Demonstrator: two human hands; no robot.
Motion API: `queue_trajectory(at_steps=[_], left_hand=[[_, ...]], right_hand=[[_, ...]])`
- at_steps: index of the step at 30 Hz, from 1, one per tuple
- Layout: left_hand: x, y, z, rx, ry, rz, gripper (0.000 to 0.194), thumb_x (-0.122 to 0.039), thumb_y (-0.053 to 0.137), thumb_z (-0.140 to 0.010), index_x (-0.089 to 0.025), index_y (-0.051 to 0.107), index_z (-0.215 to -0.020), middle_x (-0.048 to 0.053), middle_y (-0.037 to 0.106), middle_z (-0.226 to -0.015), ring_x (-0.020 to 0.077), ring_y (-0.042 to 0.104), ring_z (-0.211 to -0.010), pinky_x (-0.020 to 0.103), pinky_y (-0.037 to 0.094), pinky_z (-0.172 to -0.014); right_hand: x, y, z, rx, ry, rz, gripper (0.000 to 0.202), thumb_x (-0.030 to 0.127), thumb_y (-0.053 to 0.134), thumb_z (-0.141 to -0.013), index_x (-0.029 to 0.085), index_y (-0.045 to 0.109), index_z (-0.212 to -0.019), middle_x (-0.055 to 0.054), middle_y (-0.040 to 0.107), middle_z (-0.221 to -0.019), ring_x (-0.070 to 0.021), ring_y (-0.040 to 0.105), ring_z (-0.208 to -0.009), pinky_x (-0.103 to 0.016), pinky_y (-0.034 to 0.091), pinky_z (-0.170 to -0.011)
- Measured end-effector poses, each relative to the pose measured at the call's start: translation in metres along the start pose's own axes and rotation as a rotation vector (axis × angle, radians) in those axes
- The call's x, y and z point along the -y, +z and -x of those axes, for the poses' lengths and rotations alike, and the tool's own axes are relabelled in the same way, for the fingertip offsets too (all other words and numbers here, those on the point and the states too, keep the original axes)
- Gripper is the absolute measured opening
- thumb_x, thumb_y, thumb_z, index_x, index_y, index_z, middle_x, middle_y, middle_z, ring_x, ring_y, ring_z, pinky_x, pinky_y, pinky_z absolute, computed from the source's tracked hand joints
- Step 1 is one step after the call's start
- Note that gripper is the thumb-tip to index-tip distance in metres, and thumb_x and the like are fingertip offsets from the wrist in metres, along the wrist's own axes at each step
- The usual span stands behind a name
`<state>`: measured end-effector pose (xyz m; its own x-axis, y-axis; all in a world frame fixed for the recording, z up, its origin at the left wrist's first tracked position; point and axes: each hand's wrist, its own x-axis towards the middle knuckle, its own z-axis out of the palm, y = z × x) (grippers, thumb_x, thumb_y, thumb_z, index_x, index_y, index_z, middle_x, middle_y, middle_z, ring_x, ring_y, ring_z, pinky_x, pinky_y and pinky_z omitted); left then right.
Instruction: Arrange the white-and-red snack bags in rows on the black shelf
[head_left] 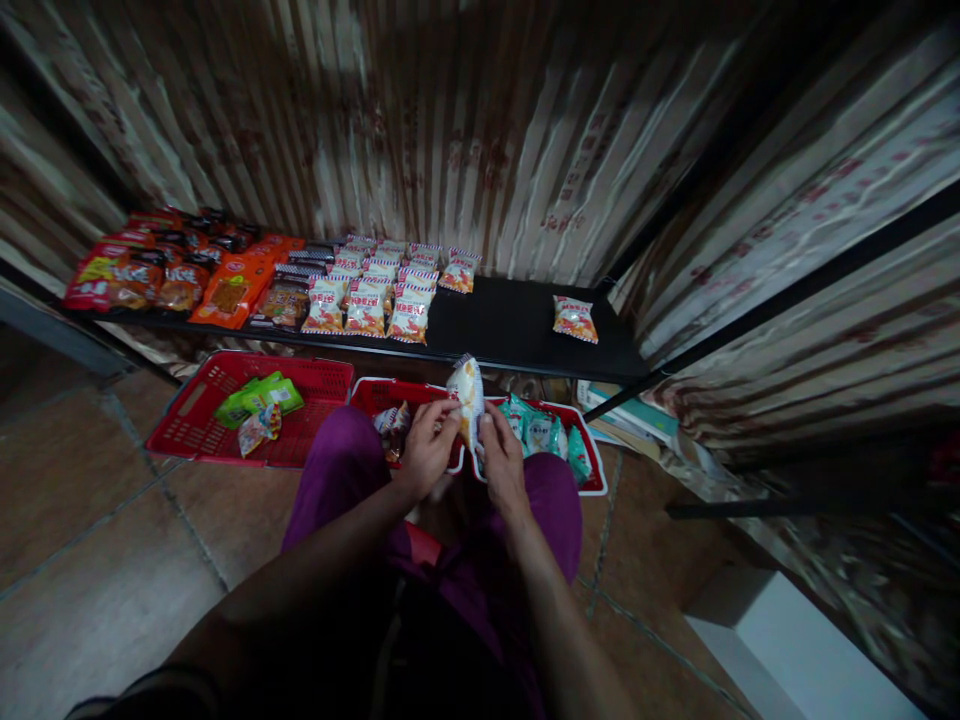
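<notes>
The left grip [429,447] and right grip [501,455] together pinch one bag [468,395] before the shelf [514,315], three baskets [322,385] below its front edge.

Red characters mark the white-and-orange packets [367,308] on the shelf [517,320]; pale lettering crosses the brown-and-orange bags [180,286] at its left end. Red print also shows on the pleated backdrop [465,150]. All illegible: too small or blurred.

Middle basket [365,394] partly behind left hand [429,445]
</notes>
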<state>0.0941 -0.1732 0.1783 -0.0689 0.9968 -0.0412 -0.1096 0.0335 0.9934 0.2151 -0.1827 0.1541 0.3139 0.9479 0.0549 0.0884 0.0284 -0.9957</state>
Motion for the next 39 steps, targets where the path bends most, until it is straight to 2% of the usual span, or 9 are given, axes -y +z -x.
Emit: queue_trajectory(at_steps=[3,6,9,12,16,19,24,29,39], left_hand=[[-0.003,0.0,0.004,0.006,0.176,-0.219,0.02,-0.026,0.053,-0.081,-0.025,0.069,-0.092,0.005,0.059,-0.099,0.0195,0.053,-0.101,0.031,0.038,-0.094],[-0.004,0.0,0.006,0.031,0.23,-0.265,0.023,-0.027,0.051,-0.082,-0.027,0.069,-0.097,0.005,0.06,-0.104,0.0209,0.052,-0.105,0.034,0.036,-0.098],[-0.004,-0.001,0.007,0.07,0.252,-0.261,0.025,-0.027,0.051,-0.083,-0.026,0.068,-0.1,0.005,0.062,-0.105,0.0215,0.052,-0.106,0.034,0.034,-0.1],[0.0,-0.003,0.004,0.05,0.242,-0.223,0.025,-0.026,0.05,-0.083,-0.025,0.067,-0.102,0.006,0.063,-0.104,0.0212,0.054,-0.103,0.034,0.036,-0.098],[0.011,-0.007,-0.01,-0.072,0.164,-0.142,0.022,-0.027,0.056,-0.079,-0.022,0.067,-0.097,0.006,0.062,-0.103,0.0206,0.055,-0.1,0.034,0.04,-0.094],[0.017,-0.009,-0.021,-0.118,-0.034,-0.015,0.023,-0.031,0.066,-0.071,-0.02,0.066,-0.092,0.006,0.065,-0.093,0.0193,0.059,-0.09,0.033,0.043,-0.087],[0.015,-0.009,-0.02,0.095,-0.27,0.186,0.033,-0.044,0.069,-0.067,-0.017,0.065,-0.085,0.005,0.066,-0.084,0.018,0.061,-0.078,0.03,0.049,-0.072],[0.019,-0.007,-0.015,0.145,-0.289,0.242,0.038,-0.045,0.073,-0.061,-0.015,0.065,-0.083,0.005,0.067,-0.083,0.0161,0.061,-0.073,0.028,0.049,-0.069],[0.024,-0.006,-0.018,0.095,-0.291,0.296,0.041,-0.042,0.077,-0.056,-0.015,0.067,-0.085,0.004,0.069,-0.079,0.0141,0.061,-0.067,0.026,0.049,-0.064]], right_hand=[[0.008,0.002,0.003,0.105,0.064,-0.154,0.036,0.046,0.056,-0.079,0.025,0.063,-0.107,-0.002,0.064,-0.112,-0.018,0.057,-0.104,-0.031,0.042,-0.093],[0.011,0.005,0.004,0.188,0.112,-0.285,0.04,0.043,0.064,-0.073,0.024,0.061,-0.108,-0.002,0.066,-0.105,-0.0187,0.06,-0.097,-0.031,0.047,-0.088],[0.008,0.008,0.003,0.12,0.187,-0.354,0.047,0.041,0.07,-0.066,0.024,0.06,-0.108,-0.002,0.068,-0.103,-0.0192,0.062,-0.092,-0.032,0.049,-0.084],[0.005,0.009,0.001,0.053,0.258,-0.457,0.042,0.041,0.072,-0.064,0.022,0.061,-0.1,-0.002,0.07,-0.094,-0.018,0.065,-0.083,-0.032,0.051,-0.08],[0.007,0.006,-0.001,0.036,0.331,-0.554,0.037,0.04,0.073,-0.061,0.021,0.063,-0.092,-0.002,0.072,-0.086,-0.0179,0.066,-0.076,-0.031,0.053,-0.072],[0.008,0.003,-0.001,0.012,0.383,-0.556,0.036,0.041,0.075,-0.059,0.022,0.064,-0.087,-0.002,0.072,-0.085,-0.0186,0.067,-0.074,-0.028,0.053,-0.062],[0.006,0.003,-0.002,-0.031,0.404,-0.553,0.029,0.043,0.073,-0.062,0.024,0.064,-0.082,0.0,0.072,-0.08,-0.0165,0.066,-0.072,-0.025,0.053,-0.059],[0.006,0.004,-0.003,-0.033,0.393,-0.561,0.029,0.043,0.074,-0.061,0.022,0.067,-0.081,-0.001,0.072,-0.08,-0.0183,0.067,-0.072,-0.028,0.054,-0.061],[-0.001,0.001,-0.002,-0.087,0.415,-0.449,0.035,0.048,0.078,-0.056,0.02,0.068,-0.075,0.002,0.069,-0.068,-0.0099,0.06,-0.056,-0.017,0.046,-0.044]])
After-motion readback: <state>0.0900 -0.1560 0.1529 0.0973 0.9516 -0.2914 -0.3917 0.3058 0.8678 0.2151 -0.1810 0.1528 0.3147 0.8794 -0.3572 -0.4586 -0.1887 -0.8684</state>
